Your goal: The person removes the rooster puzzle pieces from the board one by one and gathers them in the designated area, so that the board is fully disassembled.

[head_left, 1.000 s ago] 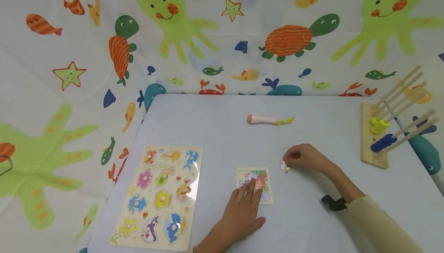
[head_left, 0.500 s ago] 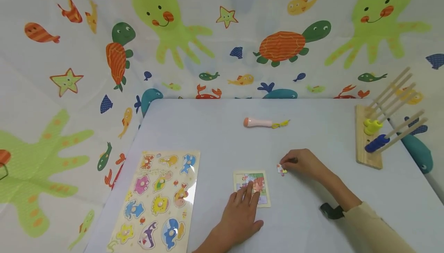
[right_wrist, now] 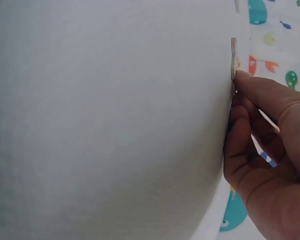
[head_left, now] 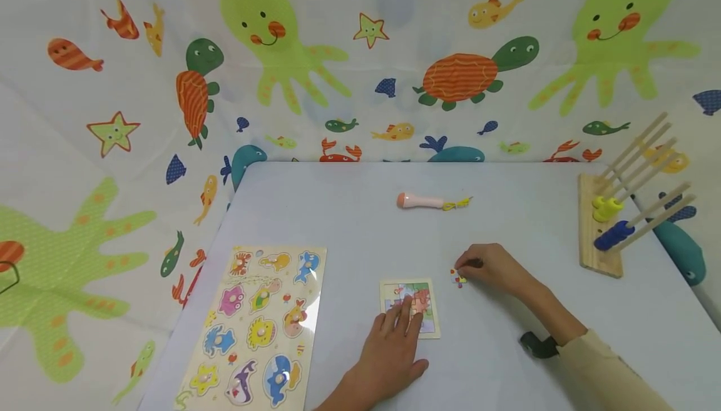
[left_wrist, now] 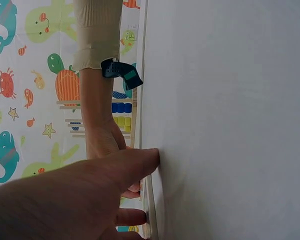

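A small jigsaw puzzle in a pale square frame lies at the middle of the table. My left hand rests on it with its fingers extended, covering its lower left part. In the left wrist view, the thumb of my left hand points out beside the table surface. Just right of the frame, my right hand pinches a small colourful puzzle piece at the tabletop. The right wrist view has the thumb of my right hand against the edge-on puzzle piece, with the other fingers curled.
A wooden board of sea-animal shapes lies left. Behind the puzzle is a pink torch-like object with a yellow cord. A wooden peg stand with yellow and blue beads stands at right. A sea-animal cloth hangs behind the table.
The head view has tilted, so the scene sits slightly lower and further left. Both hands keep nearly the same places on the table. My right fingers have shifted slightly around the puzzle piece.
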`<state>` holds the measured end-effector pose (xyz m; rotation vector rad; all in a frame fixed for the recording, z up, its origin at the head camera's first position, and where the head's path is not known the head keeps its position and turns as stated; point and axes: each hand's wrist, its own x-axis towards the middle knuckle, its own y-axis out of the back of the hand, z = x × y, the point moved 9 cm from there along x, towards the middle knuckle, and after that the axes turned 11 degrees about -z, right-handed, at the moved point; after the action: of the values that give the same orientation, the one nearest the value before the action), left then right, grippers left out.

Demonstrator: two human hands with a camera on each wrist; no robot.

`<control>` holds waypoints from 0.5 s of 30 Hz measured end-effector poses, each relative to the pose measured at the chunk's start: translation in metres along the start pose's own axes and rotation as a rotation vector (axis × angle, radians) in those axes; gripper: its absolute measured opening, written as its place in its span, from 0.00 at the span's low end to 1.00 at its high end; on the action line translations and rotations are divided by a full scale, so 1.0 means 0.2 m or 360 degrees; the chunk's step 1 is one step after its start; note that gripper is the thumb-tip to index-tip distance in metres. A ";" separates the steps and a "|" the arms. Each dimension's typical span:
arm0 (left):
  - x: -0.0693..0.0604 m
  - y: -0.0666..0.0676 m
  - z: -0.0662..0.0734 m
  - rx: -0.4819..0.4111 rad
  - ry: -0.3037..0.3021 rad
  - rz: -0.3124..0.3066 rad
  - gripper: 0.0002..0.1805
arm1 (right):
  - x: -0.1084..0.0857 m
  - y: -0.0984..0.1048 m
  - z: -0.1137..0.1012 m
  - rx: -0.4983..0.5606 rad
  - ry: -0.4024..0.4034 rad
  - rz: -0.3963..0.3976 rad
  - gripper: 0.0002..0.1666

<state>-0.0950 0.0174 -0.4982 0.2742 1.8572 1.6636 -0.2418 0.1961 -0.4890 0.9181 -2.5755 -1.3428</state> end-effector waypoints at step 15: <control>0.00 0.00 0.01 0.0000 -0.0016 0.0008 0.44 | 0.00 0.03 -0.01 -0.0002 -0.0001 -0.0027 0.07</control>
<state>-0.0948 0.0185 -0.4976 0.2869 1.8505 1.6624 -0.2439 0.1978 -0.4822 0.9413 -2.5726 -1.3494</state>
